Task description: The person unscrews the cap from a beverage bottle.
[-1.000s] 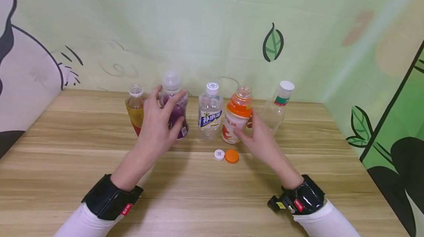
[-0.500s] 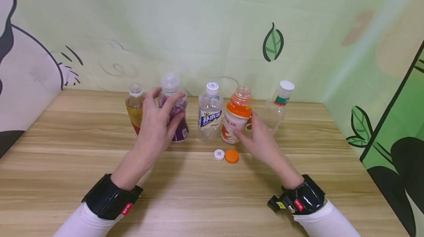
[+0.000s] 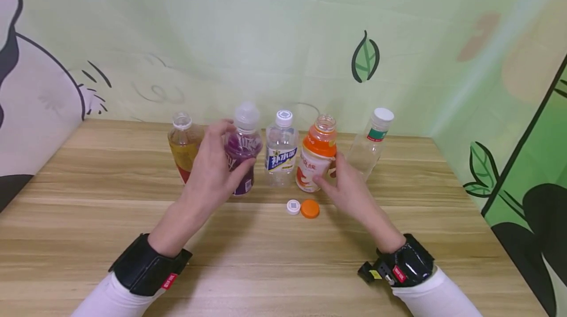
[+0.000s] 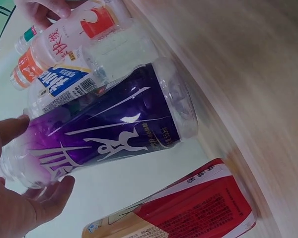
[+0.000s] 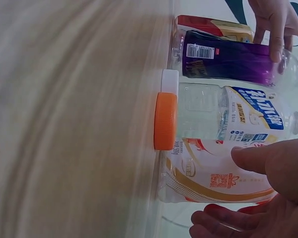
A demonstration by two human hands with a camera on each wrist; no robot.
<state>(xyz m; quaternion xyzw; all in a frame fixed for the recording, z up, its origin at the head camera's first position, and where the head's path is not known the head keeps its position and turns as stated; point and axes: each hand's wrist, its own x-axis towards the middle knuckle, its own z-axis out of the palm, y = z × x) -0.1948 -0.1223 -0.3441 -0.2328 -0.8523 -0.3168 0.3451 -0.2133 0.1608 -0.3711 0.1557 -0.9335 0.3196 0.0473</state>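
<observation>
My left hand (image 3: 208,169) holds the purple-labelled drink bottle (image 3: 248,149) around its upper part, thumb in front and fingers at the far side. A translucent domed cap tops that bottle; the left wrist view shows thumb and fingertips near its shoulder. At the right, my right hand (image 3: 350,184) grips a white-and-orange drink bottle (image 3: 312,167), which stands uncapped with its threaded neck bare. Between the two stands a clear bottle (image 3: 282,159) with a blue-and-white label and white cap. In front lie a small white cap (image 3: 293,206) and a larger orange cap (image 3: 310,208).
An amber-and-red labelled bottle (image 3: 179,144), uncapped, stands left of the purple one, partly behind my left hand. Beyond my right hand a clear bottle (image 3: 374,135) with a white cap leans to the right. A printed cloth backdrop (image 3: 283,36) rises behind the wooden table (image 3: 283,268).
The purple bottle has moved right and slightly nearer, closer to the clear bottle, with my left hand's fingers following it. My right hand and the white-and-orange bottle have hardly moved.
</observation>
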